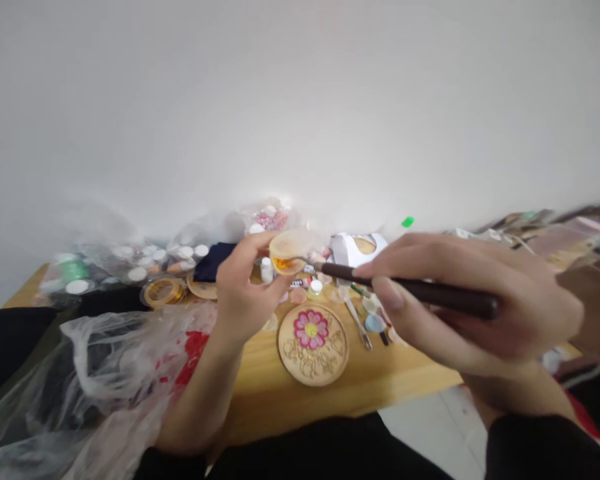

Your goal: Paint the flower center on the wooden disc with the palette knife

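Observation:
My left hand [243,287] is raised above the wooden table [330,393] and pinches a small round clear pot [286,253] with orange-yellow content. My right hand [475,300] grips a dark-handled tool [420,290] like a pen; its thin metal tip reaches into the pot. Below the hands lies a round wooden disc [314,343] bearing a pink flower with a yellow centre and pale line work.
Crumpled clear plastic bags [105,373] cover the left. Several white-lidded jars [145,257], a gold tape roll [163,291], a small white bottle [267,270] and other tools [360,327] crowd the back of the table. A white wall rises behind.

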`<action>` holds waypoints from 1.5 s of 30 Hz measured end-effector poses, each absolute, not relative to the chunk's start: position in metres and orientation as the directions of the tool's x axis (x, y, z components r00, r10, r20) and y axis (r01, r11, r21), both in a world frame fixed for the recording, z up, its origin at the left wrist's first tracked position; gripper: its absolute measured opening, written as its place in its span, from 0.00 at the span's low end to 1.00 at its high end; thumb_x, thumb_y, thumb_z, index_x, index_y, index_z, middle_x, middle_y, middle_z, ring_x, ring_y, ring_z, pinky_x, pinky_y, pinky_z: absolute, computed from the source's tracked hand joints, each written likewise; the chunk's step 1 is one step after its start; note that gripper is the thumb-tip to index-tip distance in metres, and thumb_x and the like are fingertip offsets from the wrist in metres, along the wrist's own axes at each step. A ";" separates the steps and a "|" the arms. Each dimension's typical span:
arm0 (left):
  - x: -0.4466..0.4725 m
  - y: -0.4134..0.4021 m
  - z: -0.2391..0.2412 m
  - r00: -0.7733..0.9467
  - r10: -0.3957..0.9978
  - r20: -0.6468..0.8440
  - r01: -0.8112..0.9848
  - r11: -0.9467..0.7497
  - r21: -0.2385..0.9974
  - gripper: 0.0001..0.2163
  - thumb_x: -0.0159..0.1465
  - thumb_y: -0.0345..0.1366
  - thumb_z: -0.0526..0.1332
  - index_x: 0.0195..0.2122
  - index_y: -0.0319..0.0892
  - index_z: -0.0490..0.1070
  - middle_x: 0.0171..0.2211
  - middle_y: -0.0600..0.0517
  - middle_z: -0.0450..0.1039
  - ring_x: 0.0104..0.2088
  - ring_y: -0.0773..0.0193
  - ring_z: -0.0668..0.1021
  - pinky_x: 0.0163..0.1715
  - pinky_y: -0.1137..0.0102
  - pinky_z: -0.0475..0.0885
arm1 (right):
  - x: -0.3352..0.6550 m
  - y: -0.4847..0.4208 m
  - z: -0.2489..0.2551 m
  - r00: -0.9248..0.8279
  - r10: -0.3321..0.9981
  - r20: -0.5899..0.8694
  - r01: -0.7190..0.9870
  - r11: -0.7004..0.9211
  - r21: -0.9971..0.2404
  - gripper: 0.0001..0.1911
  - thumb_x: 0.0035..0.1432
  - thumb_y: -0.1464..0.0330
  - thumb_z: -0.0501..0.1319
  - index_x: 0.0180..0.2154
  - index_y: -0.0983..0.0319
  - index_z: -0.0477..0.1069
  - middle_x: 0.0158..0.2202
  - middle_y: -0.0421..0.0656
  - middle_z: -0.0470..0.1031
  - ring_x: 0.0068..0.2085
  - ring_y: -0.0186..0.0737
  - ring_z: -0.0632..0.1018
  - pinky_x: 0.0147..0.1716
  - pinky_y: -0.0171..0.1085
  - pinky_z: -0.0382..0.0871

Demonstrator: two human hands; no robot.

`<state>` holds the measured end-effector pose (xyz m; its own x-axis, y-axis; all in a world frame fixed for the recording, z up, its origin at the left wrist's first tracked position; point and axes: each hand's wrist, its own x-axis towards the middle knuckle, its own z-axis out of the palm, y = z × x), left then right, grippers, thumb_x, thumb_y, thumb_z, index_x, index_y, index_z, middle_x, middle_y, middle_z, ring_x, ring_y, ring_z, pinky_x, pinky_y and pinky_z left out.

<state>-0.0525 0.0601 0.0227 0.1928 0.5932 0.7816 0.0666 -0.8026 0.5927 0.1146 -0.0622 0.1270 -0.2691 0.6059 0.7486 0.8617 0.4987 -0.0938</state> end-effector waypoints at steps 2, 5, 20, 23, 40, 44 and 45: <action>-0.047 0.060 0.021 0.218 0.633 0.743 0.051 -0.767 0.639 0.12 0.57 0.30 0.72 0.41 0.45 0.76 0.37 0.55 0.80 0.36 0.64 0.82 0.38 0.70 0.78 | 0.118 -0.068 0.115 -0.217 0.679 0.701 0.890 0.432 -0.143 0.04 0.64 0.69 0.61 0.35 0.57 0.74 0.26 0.37 0.77 0.23 0.29 0.74 0.23 0.31 0.70; -0.034 0.062 0.013 0.312 0.656 0.687 -0.060 -0.708 0.704 0.13 0.56 0.31 0.74 0.40 0.42 0.74 0.35 0.57 0.77 0.35 0.67 0.80 0.36 0.73 0.77 | 0.124 -0.084 0.089 -0.035 0.825 0.563 0.917 0.251 -0.310 0.09 0.66 0.62 0.60 0.37 0.59 0.75 0.31 0.40 0.79 0.28 0.31 0.78 0.26 0.32 0.71; 0.017 0.050 -0.036 0.670 0.554 0.494 -0.235 -0.473 0.849 0.16 0.58 0.39 0.73 0.44 0.43 0.74 0.41 0.52 0.79 0.41 0.63 0.82 0.40 0.70 0.79 | 0.155 -0.091 0.032 0.206 0.800 0.564 0.711 0.274 -0.647 0.06 0.64 0.68 0.61 0.36 0.61 0.76 0.27 0.36 0.77 0.30 0.31 0.78 0.28 0.32 0.70; 0.017 0.047 -0.039 0.705 0.561 0.435 -0.187 -0.444 0.876 0.15 0.59 0.41 0.73 0.43 0.43 0.74 0.39 0.51 0.79 0.40 0.60 0.82 0.41 0.67 0.78 | 0.162 -0.096 0.026 0.228 0.802 0.552 0.638 0.306 -0.707 0.06 0.63 0.72 0.61 0.38 0.59 0.77 0.29 0.36 0.79 0.29 0.32 0.78 0.28 0.34 0.72; -0.039 0.044 -0.080 0.522 0.751 0.405 0.165 -0.555 0.815 0.11 0.61 0.36 0.68 0.44 0.40 0.75 0.42 0.47 0.82 0.41 0.58 0.82 0.43 0.64 0.78 | 0.147 -0.064 -0.040 0.201 0.866 0.459 0.433 0.341 -0.834 0.05 0.61 0.72 0.63 0.40 0.58 0.74 0.28 0.37 0.78 0.26 0.32 0.79 0.27 0.32 0.73; -0.044 0.044 -0.092 0.462 0.769 0.441 0.147 -0.557 0.818 0.11 0.61 0.34 0.68 0.44 0.42 0.74 0.42 0.48 0.82 0.42 0.58 0.82 0.43 0.63 0.78 | 0.139 -0.053 -0.045 0.188 0.880 0.436 0.461 0.313 -0.830 0.03 0.61 0.72 0.63 0.37 0.58 0.74 0.26 0.36 0.78 0.26 0.32 0.80 0.27 0.31 0.73; -0.045 0.044 -0.097 0.441 0.778 0.448 0.149 -0.556 0.818 0.11 0.61 0.34 0.68 0.44 0.43 0.74 0.42 0.48 0.82 0.42 0.57 0.82 0.43 0.63 0.78 | 0.138 -0.051 -0.046 0.193 0.881 0.433 0.452 0.312 -0.836 0.03 0.61 0.72 0.63 0.37 0.58 0.74 0.27 0.36 0.79 0.27 0.32 0.80 0.27 0.31 0.73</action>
